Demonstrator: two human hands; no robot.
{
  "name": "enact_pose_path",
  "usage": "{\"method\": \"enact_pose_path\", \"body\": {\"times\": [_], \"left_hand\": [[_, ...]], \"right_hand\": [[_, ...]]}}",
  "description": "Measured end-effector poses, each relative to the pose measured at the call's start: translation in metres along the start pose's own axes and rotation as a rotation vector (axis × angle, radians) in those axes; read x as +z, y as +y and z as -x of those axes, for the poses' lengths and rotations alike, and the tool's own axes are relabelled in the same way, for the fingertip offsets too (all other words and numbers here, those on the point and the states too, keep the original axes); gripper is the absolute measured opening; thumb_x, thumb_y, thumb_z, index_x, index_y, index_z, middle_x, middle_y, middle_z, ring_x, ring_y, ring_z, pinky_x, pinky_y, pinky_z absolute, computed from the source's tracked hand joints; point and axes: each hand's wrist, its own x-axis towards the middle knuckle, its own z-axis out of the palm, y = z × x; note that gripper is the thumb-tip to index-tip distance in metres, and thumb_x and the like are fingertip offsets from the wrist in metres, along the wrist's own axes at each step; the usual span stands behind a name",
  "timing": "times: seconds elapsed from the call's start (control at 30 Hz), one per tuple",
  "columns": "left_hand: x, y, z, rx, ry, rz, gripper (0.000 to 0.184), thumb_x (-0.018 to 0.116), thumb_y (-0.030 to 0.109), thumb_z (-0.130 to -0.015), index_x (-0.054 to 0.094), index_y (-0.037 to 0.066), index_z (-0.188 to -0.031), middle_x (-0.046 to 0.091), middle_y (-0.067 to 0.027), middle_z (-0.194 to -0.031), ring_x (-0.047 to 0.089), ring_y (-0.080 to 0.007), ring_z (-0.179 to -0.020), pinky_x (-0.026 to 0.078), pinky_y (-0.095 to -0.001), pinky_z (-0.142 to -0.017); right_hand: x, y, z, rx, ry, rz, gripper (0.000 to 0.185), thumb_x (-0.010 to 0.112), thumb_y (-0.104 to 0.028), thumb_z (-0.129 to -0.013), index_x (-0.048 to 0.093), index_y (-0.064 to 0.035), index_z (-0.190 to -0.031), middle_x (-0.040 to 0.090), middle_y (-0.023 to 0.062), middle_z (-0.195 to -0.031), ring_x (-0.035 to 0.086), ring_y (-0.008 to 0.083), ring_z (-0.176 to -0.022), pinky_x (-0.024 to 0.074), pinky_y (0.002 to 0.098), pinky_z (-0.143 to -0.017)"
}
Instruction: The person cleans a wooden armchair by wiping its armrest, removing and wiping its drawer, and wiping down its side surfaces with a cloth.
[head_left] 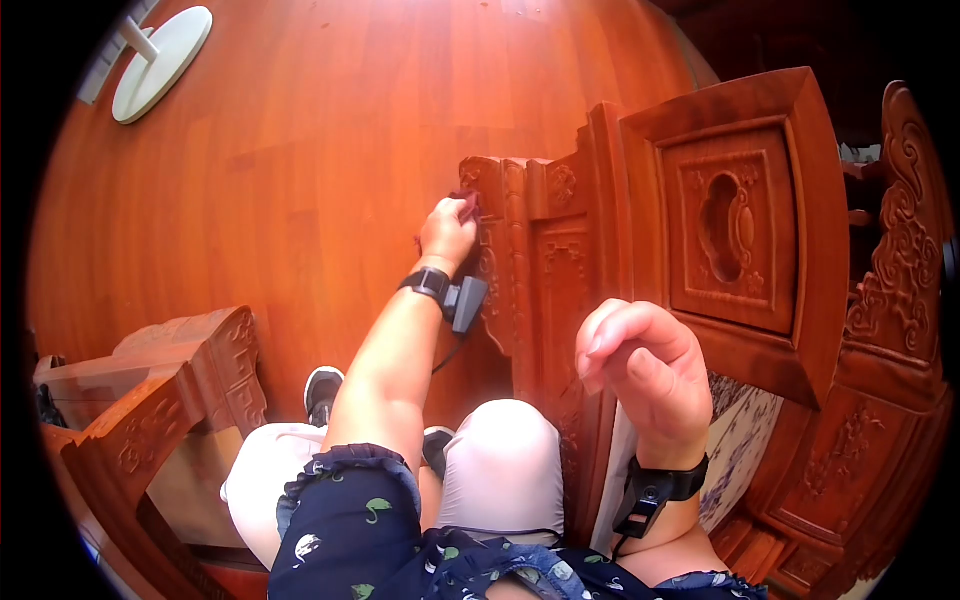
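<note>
My left hand (448,234) is stretched forward, its fingers closed round a dark red cloth (467,203). The cloth touches the edge of a carved reddish-brown wooden furniture piece (565,250); part of it is hidden by my hand. My right hand (655,375) is raised in front of the carved square panel (735,225), loosely curled with a gap between thumb and fingers. Nothing shows in it, and it looks apart from the wood. Each wrist wears a black strap with a small device.
A matching carved wooden piece (160,410) stands at the lower left. The glossy wooden floor (300,180) spreads ahead, with a round white stand base (165,65) at the upper left. A patterned cushion (742,445) and a carved scroll-edged backrest (893,290) are on the right.
</note>
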Motion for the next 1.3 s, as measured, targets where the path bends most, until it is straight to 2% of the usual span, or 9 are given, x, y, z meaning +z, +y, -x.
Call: {"method": "enact_pose_path", "body": {"times": [0.17,0.27,0.5,0.7,0.8,0.97,1.07,1.17,1.3], "left_hand": [[0.006,0.005,0.020,0.203,0.100,0.050,0.025,0.063,0.009,-0.073,0.061,0.003,-0.097,0.061,-0.0138,-0.097,0.059,-0.0316,-0.089,0.048,-0.0355,-0.080],[0.015,0.002,0.004,0.036,0.145,0.159,0.036,0.064,0.013,-0.074,0.055,0.004,-0.108,0.059,-0.0168,-0.102,0.056,-0.0333,-0.098,0.046,-0.0390,-0.085],[0.013,-0.013,-0.042,-0.247,-0.130,0.267,0.037,0.064,0.017,-0.072,0.057,-0.002,-0.103,0.063,-0.0195,-0.098,0.061,-0.0336,-0.092,0.049,-0.0383,-0.081],[0.008,0.003,0.027,0.030,-0.072,0.164,0.033,0.066,0.017,-0.072,0.056,0.001,-0.099,0.059,-0.0142,-0.089,0.060,-0.0251,-0.084,0.048,-0.0332,-0.077],[0.003,0.006,0.061,-0.036,-0.114,0.276,0.032,0.066,0.017,-0.072,0.057,0.001,-0.097,0.058,-0.0135,-0.091,0.058,-0.0252,-0.085,0.047,-0.0326,-0.078],[0.007,0.016,0.036,0.036,0.041,0.250,0.025,0.066,0.015,-0.072,0.058,0.001,-0.091,0.057,-0.0142,-0.087,0.058,-0.0276,-0.082,0.047,-0.0336,-0.074],[0.012,0.025,-0.018,0.265,0.138,0.174,0.024,0.068,0.015,-0.071,0.058,0.002,-0.089,0.058,-0.0150,-0.087,0.057,-0.0317,-0.082,0.048,-0.0368,-0.073],[0.021,0.030,-0.066,0.120,0.172,0.108,0.029,0.069,0.016,-0.072,0.060,0.000,-0.095,0.061,-0.0177,-0.090,0.060,-0.0301,-0.083,0.048,-0.0358,-0.075],[0.023,0.015,-0.068,-0.036,-0.121,0.285,0.033,0.068,0.022,-0.073,0.061,0.001,-0.098,0.061,-0.0171,-0.096,0.060,-0.0306,-0.090,0.048,-0.0353,-0.082]], "right_hand": [[0.000,0.002,0.000,-0.023,-0.004,0.012,0.024,0.057,-0.021,-0.086,0.058,0.0010,-0.095,0.057,0.0068,-0.087,0.051,0.0089,-0.069,0.0399,0.0201,-0.061],[0.001,0.002,0.000,-0.012,0.011,-0.002,0.024,0.057,-0.021,-0.086,0.058,0.0010,-0.095,0.057,0.0066,-0.087,0.050,0.0080,-0.068,0.0388,0.0197,-0.060],[0.000,0.000,0.001,0.014,0.016,0.009,0.024,0.057,-0.021,-0.085,0.058,0.0010,-0.096,0.057,0.0054,-0.087,0.048,0.0071,-0.067,0.0379,0.0195,-0.059],[0.002,0.002,-0.001,-0.040,0.008,0.037,0.024,0.056,-0.020,-0.086,0.058,0.0011,-0.096,0.057,0.0052,-0.087,0.050,0.0077,-0.070,0.0389,0.0194,-0.063],[0.001,0.000,0.001,0.002,-0.011,0.013,0.024,0.056,-0.021,-0.086,0.058,0.0014,-0.096,0.057,0.0056,-0.087,0.052,0.0088,-0.073,0.0399,0.0202,-0.065],[0.000,0.002,0.000,-0.029,0.002,0.050,0.025,0.057,-0.021,-0.086,0.058,0.0015,-0.096,0.057,0.0063,-0.088,0.052,0.0096,-0.074,0.0405,0.0215,-0.066],[-0.001,0.001,0.000,0.000,-0.008,0.006,0.024,0.057,-0.021,-0.086,0.058,0.0011,-0.096,0.057,0.0060,-0.088,0.052,0.0095,-0.075,0.0403,0.0212,-0.067],[0.000,0.000,0.000,0.009,-0.003,-0.005,0.023,0.057,-0.020,-0.085,0.059,0.0007,-0.097,0.057,0.0055,-0.088,0.052,0.0090,-0.077,0.0398,0.0205,-0.068],[0.002,-0.001,0.001,0.008,0.024,-0.016,0.023,0.057,-0.019,-0.085,0.059,0.0005,-0.097,0.058,0.0046,-0.088,0.052,0.0082,-0.078,0.0399,0.0202,-0.069]]}}
